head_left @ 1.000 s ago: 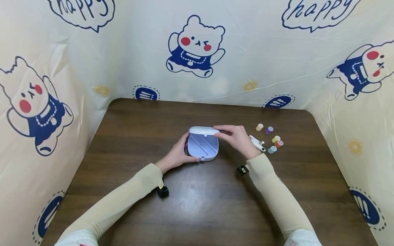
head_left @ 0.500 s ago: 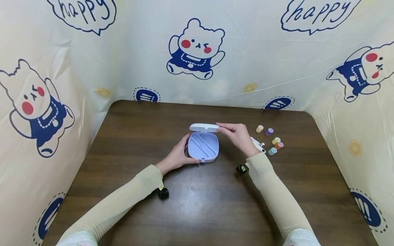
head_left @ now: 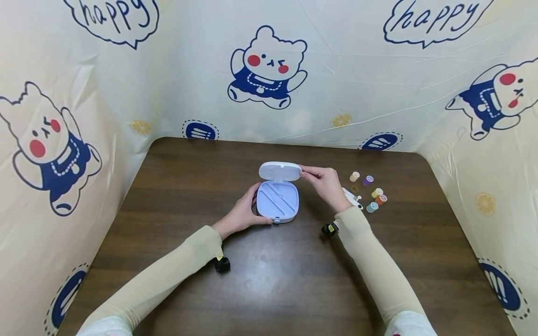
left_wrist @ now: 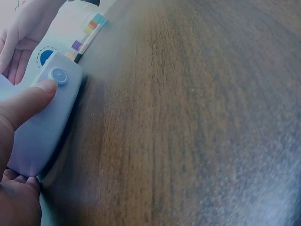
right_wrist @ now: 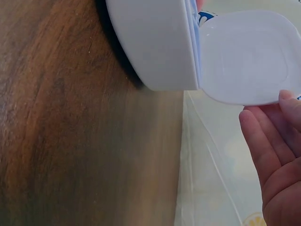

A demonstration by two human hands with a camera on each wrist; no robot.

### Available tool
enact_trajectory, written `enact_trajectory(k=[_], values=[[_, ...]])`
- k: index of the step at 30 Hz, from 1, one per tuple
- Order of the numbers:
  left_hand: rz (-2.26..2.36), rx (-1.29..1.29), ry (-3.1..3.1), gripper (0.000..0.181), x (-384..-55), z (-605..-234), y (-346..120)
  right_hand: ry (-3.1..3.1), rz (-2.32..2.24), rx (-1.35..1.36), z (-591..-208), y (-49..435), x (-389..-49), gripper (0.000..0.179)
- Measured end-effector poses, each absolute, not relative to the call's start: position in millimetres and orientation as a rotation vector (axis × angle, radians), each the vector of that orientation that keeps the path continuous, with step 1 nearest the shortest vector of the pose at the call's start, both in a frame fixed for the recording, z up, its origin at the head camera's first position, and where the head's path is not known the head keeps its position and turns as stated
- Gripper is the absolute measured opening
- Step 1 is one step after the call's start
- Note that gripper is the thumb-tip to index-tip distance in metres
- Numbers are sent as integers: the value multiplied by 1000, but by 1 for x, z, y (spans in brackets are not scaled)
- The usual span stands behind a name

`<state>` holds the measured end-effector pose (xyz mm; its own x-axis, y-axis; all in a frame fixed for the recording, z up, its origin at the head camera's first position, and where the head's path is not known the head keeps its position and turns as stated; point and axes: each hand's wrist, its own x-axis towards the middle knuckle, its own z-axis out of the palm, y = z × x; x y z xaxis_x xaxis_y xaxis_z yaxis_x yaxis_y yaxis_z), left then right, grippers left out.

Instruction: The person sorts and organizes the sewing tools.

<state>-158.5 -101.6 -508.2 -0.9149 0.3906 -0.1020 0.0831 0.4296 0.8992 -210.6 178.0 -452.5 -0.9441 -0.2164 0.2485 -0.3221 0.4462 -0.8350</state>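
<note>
Head view: hinged case stands open, both hands on it, spools outside

Left hand [head_left: 241, 212] grips the left side of the lilac compartment case [head_left: 271, 205], which sits on the wooden table [head_left: 260, 284]; in the left wrist view its thumb lies at the round front button [left_wrist: 58, 76]. Tray dividers run diagonally; no spool shows in the tray. Lid [head_left: 280, 171] stands raised behind the tray. Right hand [head_left: 328, 186] pinches the lid's right edge between thumb and fingers. Beside that wrist: a white tool [head_left: 352, 198], partly hidden, type unclear; further right, five thread spools [head_left: 377, 192].

Progress (judged): opening looks done or nearly so; full hinge travel cannot be told. Remaining: neither hand has let go; tool and spools lie outside the case.
</note>
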Motion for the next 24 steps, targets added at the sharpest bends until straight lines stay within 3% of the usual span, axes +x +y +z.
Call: enact_trajectory(k=[24], values=[[1490, 406, 2374, 120, -158, -508, -103, -2582, 1582, 288, -463, 169, -226, 23]])
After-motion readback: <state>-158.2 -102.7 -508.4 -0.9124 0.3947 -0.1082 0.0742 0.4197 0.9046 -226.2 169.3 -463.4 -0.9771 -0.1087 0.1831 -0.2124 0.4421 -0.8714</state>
